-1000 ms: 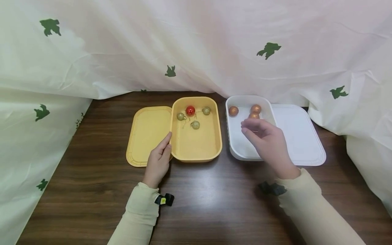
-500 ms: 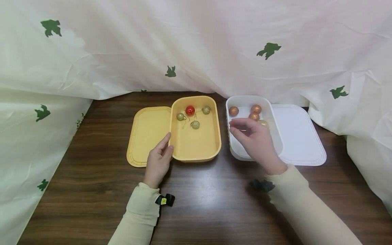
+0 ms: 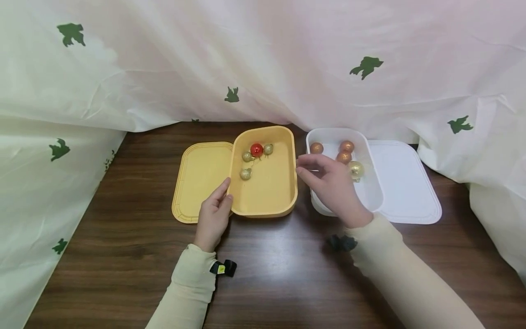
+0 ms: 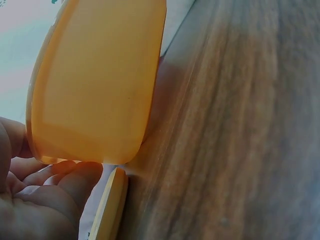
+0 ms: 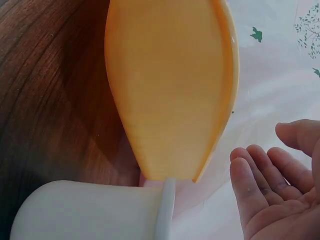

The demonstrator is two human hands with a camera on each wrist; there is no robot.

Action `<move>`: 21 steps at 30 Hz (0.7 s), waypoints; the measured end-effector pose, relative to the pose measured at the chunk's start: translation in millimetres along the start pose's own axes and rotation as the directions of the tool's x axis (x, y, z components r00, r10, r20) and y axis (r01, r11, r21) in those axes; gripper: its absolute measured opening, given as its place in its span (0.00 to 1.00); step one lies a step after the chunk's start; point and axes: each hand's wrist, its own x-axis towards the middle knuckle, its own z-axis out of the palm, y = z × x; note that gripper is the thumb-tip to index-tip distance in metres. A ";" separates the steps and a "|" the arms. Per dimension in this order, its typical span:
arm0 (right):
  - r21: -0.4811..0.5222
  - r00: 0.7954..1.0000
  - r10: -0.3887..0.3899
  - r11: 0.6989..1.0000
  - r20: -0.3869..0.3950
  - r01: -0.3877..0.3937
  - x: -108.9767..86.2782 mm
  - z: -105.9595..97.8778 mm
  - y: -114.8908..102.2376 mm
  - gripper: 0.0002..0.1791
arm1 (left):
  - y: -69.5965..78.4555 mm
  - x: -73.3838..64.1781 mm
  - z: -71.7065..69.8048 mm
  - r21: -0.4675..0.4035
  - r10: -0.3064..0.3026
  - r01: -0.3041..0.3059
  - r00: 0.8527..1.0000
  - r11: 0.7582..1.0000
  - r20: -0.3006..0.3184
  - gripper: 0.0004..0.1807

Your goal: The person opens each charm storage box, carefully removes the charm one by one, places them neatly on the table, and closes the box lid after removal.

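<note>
My left hand (image 3: 213, 217) holds the near left corner of a yellow plastic box (image 3: 269, 194), its thumb at the rim and fingers against the outer wall. The box tilts, right side higher. A red bauble (image 3: 256, 150) and several small gold baubles, one a little nearer me (image 3: 245, 174), lie toward its left. My right hand (image 3: 333, 180) hovers over the white box (image 3: 371, 196), fingertips near the yellow box's right rim; in the right wrist view its loosely bent fingers (image 5: 245, 190) hold nothing. Several baubles lie in the white box: copper ones (image 3: 347, 146) and a larger gold one (image 3: 356, 170).
A yellow lid (image 3: 201, 183) lies left of the yellow box. To the right of the white box is a white lid (image 3: 407, 183). Everything stands on a dark wooden table (image 3: 271, 274). A pale curtain (image 3: 263, 59) with green birds hangs behind and at both sides.
My right hand has moved left toward the yellow box, uncovering the larger gold bauble. The yellow box has tipped, and small gold baubles in it have rolled left. My left hand stays at its corner.
</note>
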 end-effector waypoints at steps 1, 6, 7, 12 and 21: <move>-0.004 1.000 0.003 1.000 0.005 -0.003 1.6 0.8 -0.8 0.14 | -0.1 0.2 0.1 -0.004 0.001 -0.001 1.000 1.000 0.001 0.26; -0.039 0.998 -0.002 0.999 0.057 0.004 11.4 7.0 -7.5 0.13 | 0.2 0.8 0.8 -0.002 0.001 -0.001 1.000 1.000 0.004 0.26; -0.052 0.997 -0.009 0.999 0.070 0.013 13.8 8.7 -9.0 0.13 | 0.4 0.9 0.8 -0.001 0.001 -0.001 1.000 1.000 0.005 0.26; -0.119 0.989 -0.062 0.990 0.134 0.078 28.1 17.6 -16.0 0.13 | 1.5 1.0 1.2 0.007 0.002 -0.002 1.000 1.000 0.009 0.26; -0.169 0.979 -0.052 0.982 0.197 0.086 55.1 30.9 -39.8 0.12 | 1.8 1.5 1.0 0.011 0.008 -0.008 1.000 1.000 0.011 0.26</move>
